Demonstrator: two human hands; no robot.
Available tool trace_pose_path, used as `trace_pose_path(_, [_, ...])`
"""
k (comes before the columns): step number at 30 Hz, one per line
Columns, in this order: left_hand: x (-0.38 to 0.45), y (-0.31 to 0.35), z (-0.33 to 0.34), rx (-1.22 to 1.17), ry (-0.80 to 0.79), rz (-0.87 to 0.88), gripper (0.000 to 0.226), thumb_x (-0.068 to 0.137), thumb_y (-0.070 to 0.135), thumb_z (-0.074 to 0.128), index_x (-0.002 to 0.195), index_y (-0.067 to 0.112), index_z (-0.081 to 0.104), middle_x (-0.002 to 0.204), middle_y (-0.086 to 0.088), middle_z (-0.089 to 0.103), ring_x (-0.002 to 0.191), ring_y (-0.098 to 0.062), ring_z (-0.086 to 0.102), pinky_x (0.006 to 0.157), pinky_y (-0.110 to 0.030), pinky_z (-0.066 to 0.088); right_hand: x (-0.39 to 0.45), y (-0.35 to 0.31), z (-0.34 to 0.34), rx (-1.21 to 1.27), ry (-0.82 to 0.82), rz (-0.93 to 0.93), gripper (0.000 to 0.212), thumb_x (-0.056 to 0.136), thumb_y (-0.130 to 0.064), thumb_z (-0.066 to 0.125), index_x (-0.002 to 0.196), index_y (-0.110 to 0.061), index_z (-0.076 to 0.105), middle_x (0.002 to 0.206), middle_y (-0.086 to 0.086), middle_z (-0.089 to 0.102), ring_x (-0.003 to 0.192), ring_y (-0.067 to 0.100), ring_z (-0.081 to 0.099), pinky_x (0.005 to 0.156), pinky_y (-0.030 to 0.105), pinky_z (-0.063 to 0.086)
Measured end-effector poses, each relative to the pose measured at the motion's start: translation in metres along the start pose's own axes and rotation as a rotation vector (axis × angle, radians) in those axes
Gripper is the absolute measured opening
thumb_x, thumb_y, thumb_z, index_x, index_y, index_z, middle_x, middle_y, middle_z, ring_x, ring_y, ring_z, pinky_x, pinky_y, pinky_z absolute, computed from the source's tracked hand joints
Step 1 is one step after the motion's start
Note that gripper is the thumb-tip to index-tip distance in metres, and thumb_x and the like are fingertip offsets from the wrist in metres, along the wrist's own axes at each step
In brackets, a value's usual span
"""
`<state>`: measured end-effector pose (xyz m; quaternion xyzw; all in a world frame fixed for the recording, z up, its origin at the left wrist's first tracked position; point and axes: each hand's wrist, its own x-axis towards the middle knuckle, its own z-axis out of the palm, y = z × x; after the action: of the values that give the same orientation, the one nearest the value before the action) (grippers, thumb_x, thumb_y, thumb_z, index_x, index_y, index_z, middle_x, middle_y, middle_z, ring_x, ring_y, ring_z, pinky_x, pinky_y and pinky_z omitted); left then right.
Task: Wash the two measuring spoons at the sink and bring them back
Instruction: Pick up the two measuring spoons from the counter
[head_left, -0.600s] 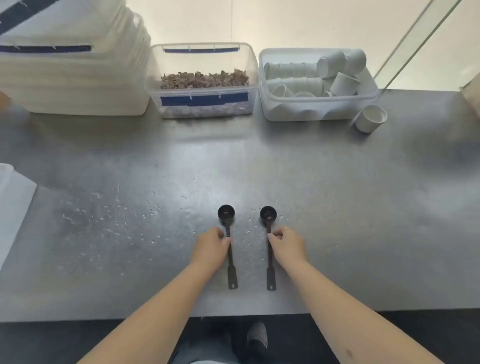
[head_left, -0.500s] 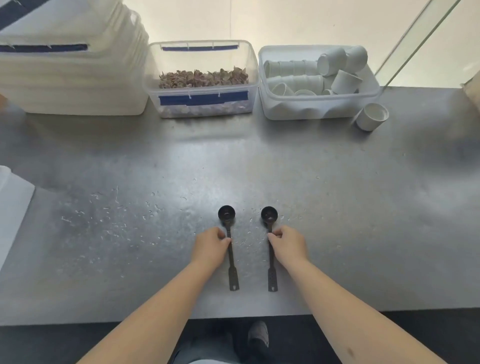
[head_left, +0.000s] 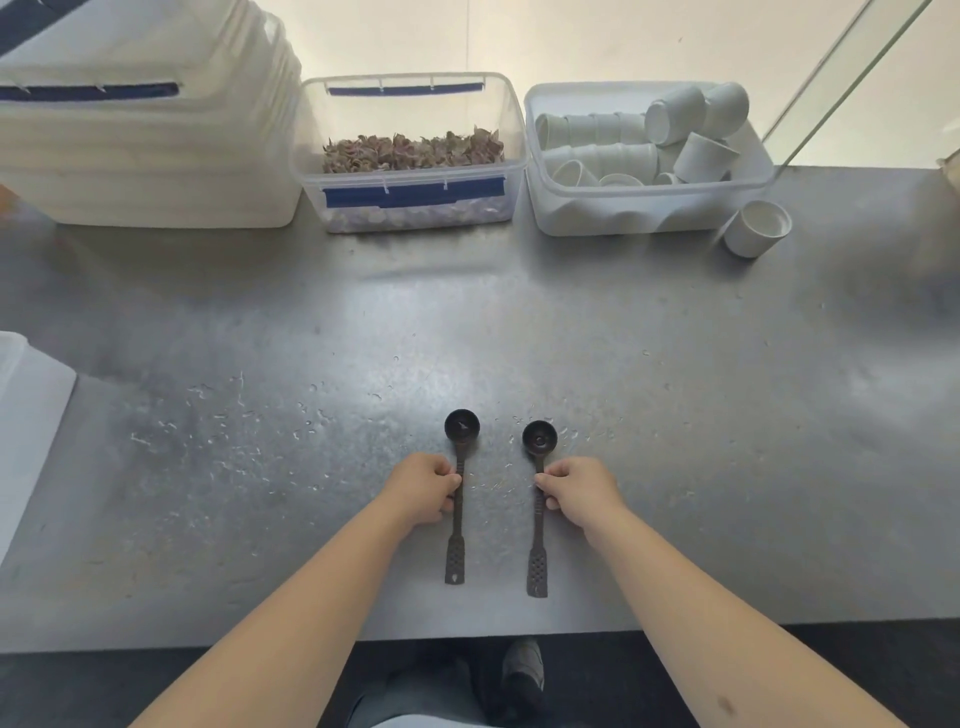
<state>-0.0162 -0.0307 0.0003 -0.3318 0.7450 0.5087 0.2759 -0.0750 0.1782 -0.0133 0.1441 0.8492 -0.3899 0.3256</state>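
Two black measuring spoons lie side by side on the grey metal counter (head_left: 675, 415), bowls pointing away from me. My left hand (head_left: 423, 488) has its fingers closed on the middle of the left spoon's (head_left: 458, 519) handle. My right hand (head_left: 582, 491) pinches the handle of the right spoon (head_left: 538, 540) the same way. Both spoons look to be resting on or just above the counter. Water droplets speckle the metal around them.
Along the back stand a stack of white lidded tubs (head_left: 145, 135), a clear box of dried brown pieces (head_left: 410, 156) and a white bin of small white cups (head_left: 644, 156). One loose cup (head_left: 756, 228) lies beside the bin. A white sheet (head_left: 26, 415) sits at the left edge.
Both hands keep their hold on the spoon handles. The right spoon's bowl has shifted slightly toward me; otherwise only the view has moved a little.
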Motion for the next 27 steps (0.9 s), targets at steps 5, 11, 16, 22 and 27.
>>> trace_pose_path(5, [-0.018, -0.003, -0.006, -0.057, -0.111, 0.021, 0.018, 0.095, 0.010, 0.050, 0.078, 0.010, 0.053, 0.084, -0.014, 0.066, 0.060, -0.016, 0.060, 0.049, -0.023, 0.046, -0.021, -0.005, -0.005, 0.134, -0.116, -0.015, 0.018, 0.087, -0.012, 0.069, 0.070, -0.015, 0.066, 0.062, -0.002, 0.057, 0.042, 0.003, 0.048, 0.042, 0.010, 0.036])
trace_pose_path(11, [-0.058, -0.009, -0.015, -0.145, -0.119, 0.124, 0.019, 0.093, 0.010, 0.051, 0.075, 0.012, 0.051, 0.067, 0.002, 0.068, 0.048, -0.006, 0.055, 0.050, -0.020, 0.047, -0.059, -0.008, -0.020, 0.221, -0.206, -0.078, 0.013, 0.088, -0.013, 0.069, 0.077, -0.009, 0.073, 0.061, -0.003, 0.060, 0.046, 0.005, 0.050, 0.044, 0.012, 0.037])
trace_pose_path(16, [-0.105, -0.022, -0.013, -0.277, -0.105, 0.147, 0.014, 0.089, 0.008, 0.059, 0.076, 0.011, 0.057, 0.069, 0.001, 0.068, 0.057, -0.006, 0.060, 0.061, -0.024, 0.053, -0.093, -0.009, -0.027, 0.195, -0.254, -0.131, 0.015, 0.088, -0.015, 0.068, 0.075, -0.012, 0.072, 0.061, -0.001, 0.060, 0.052, 0.009, 0.050, 0.049, 0.017, 0.038])
trace_pose_path(22, [-0.167, -0.047, 0.004, -0.433, -0.055, 0.109, 0.011, 0.088, 0.006, 0.062, 0.079, 0.010, 0.056, 0.079, -0.011, 0.069, 0.069, -0.017, 0.063, 0.065, -0.025, 0.056, -0.129, -0.007, -0.019, 0.109, -0.346, -0.172, 0.012, 0.088, -0.021, 0.069, 0.082, -0.012, 0.074, 0.071, 0.000, 0.068, 0.061, 0.010, 0.055, 0.055, 0.023, 0.040])
trace_pose_path(27, [-0.214, -0.080, 0.012, -0.566, 0.033, 0.103, 0.009, 0.086, 0.006, 0.065, 0.082, 0.010, 0.058, 0.076, -0.009, 0.067, 0.067, -0.018, 0.064, 0.064, -0.024, 0.055, -0.163, -0.005, 0.000, 0.018, -0.432, -0.240, 0.015, 0.086, -0.026, 0.071, 0.080, -0.014, 0.075, 0.073, 0.002, 0.072, 0.067, 0.014, 0.060, 0.063, 0.029, 0.042])
